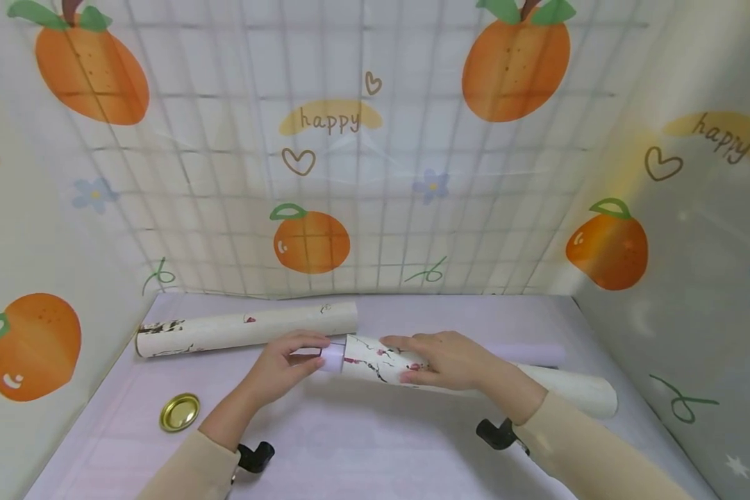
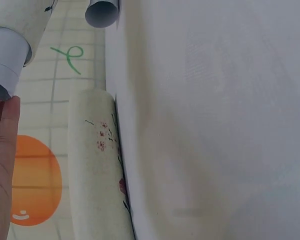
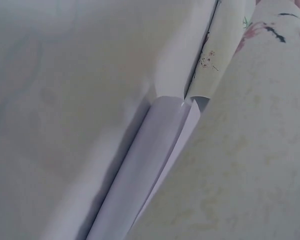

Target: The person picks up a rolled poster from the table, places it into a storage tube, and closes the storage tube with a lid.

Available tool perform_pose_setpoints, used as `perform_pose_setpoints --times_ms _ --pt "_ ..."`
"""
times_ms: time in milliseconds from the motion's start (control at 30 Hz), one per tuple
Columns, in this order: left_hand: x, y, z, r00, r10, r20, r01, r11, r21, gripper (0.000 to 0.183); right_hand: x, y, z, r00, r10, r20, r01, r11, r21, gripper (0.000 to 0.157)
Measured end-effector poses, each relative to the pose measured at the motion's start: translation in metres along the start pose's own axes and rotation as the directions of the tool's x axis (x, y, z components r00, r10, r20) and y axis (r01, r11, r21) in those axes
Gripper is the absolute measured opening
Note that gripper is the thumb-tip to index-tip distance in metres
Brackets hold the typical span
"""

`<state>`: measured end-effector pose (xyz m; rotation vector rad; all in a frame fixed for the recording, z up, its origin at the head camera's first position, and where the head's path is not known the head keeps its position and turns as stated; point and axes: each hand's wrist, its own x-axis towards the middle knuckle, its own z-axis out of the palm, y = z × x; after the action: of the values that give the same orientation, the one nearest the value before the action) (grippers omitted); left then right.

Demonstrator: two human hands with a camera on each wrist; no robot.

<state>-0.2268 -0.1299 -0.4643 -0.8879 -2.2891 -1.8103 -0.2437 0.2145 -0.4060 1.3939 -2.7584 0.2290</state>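
In the head view a white cardboard tube [image 1: 378,361] printed with dark branches and red blossoms lies crosswise above the table, its right end lower. My right hand [image 1: 453,359] grips it from above, near its left end. A pale rolled sheet of paper [image 1: 332,359] sticks a short way out of that left opening. Thumb and fingers of my left hand [image 1: 281,367] pinch the roll's outer end. The left wrist view shows the roll [image 2: 9,60] inside the tube's mouth, with fingertips at its rim. Most of the roll is hidden inside the tube.
A second printed tube [image 1: 237,332] lies along the back left of the table. Behind the held tube lies another rolled sheet [image 1: 528,353], its loose edge showing in the right wrist view. A round gold lid [image 1: 180,412] rests at the left. Patterned cloth walls surround the table.
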Motion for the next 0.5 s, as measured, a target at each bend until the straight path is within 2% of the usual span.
perform_pose_setpoints --times_ms 500 --pt "0.002 0.0006 0.0085 0.99 -0.135 -0.028 0.135 0.991 0.005 0.031 0.0017 -0.002 0.0022 1.0 0.0 -0.013 0.0 1.0 0.017 0.065"
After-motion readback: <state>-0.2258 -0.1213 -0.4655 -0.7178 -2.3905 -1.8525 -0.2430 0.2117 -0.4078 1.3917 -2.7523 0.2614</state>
